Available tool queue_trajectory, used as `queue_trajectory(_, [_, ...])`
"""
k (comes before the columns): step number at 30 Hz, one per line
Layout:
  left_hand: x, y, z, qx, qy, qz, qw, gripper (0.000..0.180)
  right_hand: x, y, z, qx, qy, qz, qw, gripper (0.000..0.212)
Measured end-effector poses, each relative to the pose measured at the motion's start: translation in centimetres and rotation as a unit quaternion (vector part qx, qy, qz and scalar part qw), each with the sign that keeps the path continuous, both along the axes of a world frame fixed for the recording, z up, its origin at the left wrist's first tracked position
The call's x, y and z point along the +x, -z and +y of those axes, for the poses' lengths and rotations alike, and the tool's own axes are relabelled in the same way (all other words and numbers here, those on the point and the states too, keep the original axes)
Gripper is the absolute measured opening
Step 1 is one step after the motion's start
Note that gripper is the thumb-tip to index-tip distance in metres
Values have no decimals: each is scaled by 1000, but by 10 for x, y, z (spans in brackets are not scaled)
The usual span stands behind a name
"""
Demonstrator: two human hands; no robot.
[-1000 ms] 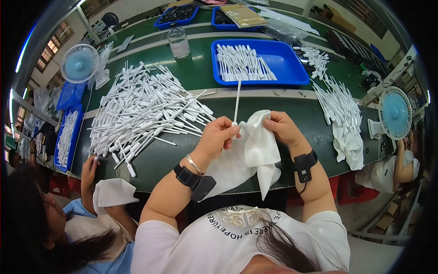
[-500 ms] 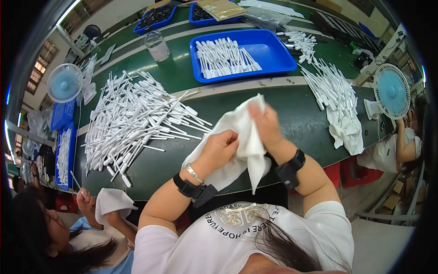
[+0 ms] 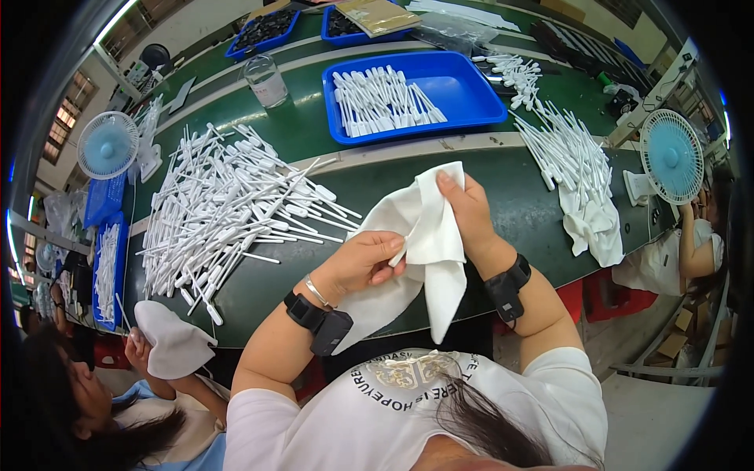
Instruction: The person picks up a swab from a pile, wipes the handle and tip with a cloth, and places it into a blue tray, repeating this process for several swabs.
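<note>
In the head view the left hand (image 3: 363,263) pinches a fold of the white cloth (image 3: 420,243), and the right hand (image 3: 469,213) grips its upper edge just beside it, above the bench (image 3: 503,196). If either pinch loosens, the loose tail could, I judge, sag onto the lap. Half a second ago the cloth was bunched tighter between both hands; now it hangs more spread.
</note>
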State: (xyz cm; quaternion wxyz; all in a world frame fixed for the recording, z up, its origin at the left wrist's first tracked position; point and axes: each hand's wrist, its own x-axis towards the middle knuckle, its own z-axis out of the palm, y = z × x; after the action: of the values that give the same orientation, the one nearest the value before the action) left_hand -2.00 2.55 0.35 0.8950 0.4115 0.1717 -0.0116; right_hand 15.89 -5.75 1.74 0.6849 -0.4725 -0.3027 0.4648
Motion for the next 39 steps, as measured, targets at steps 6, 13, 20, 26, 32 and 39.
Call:
queue_trajectory(6, [8, -11, -17, 332, -72, 94, 936, 19, 24, 21, 10, -2, 42, -68, 997, 23])
queue_trajectory(13, [7, 5, -23, 471, -179, 55, 862, 37, -20, 37, 2, -30, -17, -92, 995, 24])
queue_trajectory(20, [7, 8, -24, 378, -319, -99, 864, 61, -50, 30, -2, 21, 2, -298, 954, 23])
queue_trajectory(26, [5, -28, -11, 383, -318, -60, 865, 37, -38, 21, -4, 1, -28, -414, 910, 25])
queue_trajectory(32, [-13, -16, 12, 336, -365, -73, 865, 18, -36, 5, -7, -59, -161, -560, 811, 20])
queue_trajectory(39, [-15, -14, 11, 259, -400, -88, 875, 18, -23, 14, -4, -39, -130, -385, 913, 22])
